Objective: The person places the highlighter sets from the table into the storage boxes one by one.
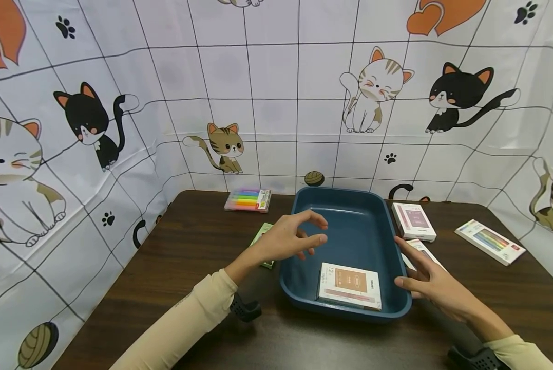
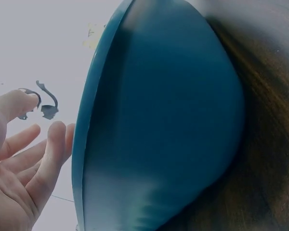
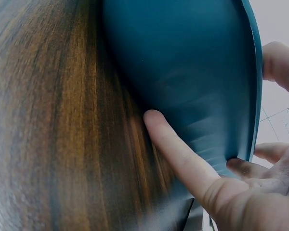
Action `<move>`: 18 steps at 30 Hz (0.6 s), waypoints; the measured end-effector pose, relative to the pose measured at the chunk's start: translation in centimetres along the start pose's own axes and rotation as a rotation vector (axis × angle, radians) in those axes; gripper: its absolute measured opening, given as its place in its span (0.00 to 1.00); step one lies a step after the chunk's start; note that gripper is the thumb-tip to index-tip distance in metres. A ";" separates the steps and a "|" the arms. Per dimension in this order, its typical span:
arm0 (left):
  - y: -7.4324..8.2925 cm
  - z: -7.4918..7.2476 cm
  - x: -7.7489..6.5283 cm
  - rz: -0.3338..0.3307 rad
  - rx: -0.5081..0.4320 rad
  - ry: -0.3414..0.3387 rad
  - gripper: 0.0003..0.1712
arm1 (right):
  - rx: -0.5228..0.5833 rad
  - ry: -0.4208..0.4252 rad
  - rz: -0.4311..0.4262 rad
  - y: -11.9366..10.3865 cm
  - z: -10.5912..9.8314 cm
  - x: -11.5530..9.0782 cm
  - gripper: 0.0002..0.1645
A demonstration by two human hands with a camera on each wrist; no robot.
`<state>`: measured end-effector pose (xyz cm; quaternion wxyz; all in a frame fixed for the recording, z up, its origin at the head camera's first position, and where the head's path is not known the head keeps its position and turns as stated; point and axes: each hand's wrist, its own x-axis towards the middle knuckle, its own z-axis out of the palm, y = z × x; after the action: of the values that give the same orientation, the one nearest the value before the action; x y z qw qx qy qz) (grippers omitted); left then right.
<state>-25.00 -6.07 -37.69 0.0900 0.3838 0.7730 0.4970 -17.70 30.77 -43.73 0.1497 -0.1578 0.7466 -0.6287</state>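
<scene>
A deep blue plastic bin (image 1: 350, 221) stands on the table, with a flat white box with an orange panel (image 1: 356, 285) lying inside at its near end. Over the bin's left side is my left hand (image 1: 291, 237), fingers loosely bent and nothing between them. In the left wrist view that hand (image 2: 31, 159) shows beside the bin's rim (image 2: 84, 130). My right hand (image 1: 431, 280) holds the bin's right rim, thumb at the edge. Seen from the right wrist, some fingers (image 3: 180, 151) lie along the outer wall (image 3: 183, 86), low by the table.
A pack of rainbow-coloured markers (image 1: 248, 200) lies back left; a green packet (image 1: 262, 234) sits partly behind my left hand. Right of the bin are a white box with a mauve panel (image 1: 414, 221), another white box (image 1: 426, 250) partly hidden by my right hand, and a coloured-pencil box (image 1: 490, 241).
</scene>
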 end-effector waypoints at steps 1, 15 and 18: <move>0.0 0.0 0.0 -0.002 -0.002 -0.006 0.24 | 0.001 0.000 0.000 0.0 0.0 0.0 0.54; 0.7 -0.7 -1.3 0.007 0.070 -0.033 0.26 | 0.023 -0.006 -0.004 0.1 0.0 0.0 0.54; 0.9 -0.9 -1.7 0.009 0.063 -0.024 0.26 | 0.023 -0.006 -0.005 0.1 0.0 0.0 0.54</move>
<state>-23.85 -7.67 -36.95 0.0848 0.3960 0.7855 0.4680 -17.74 30.76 -43.83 0.1522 -0.1600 0.7383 -0.6373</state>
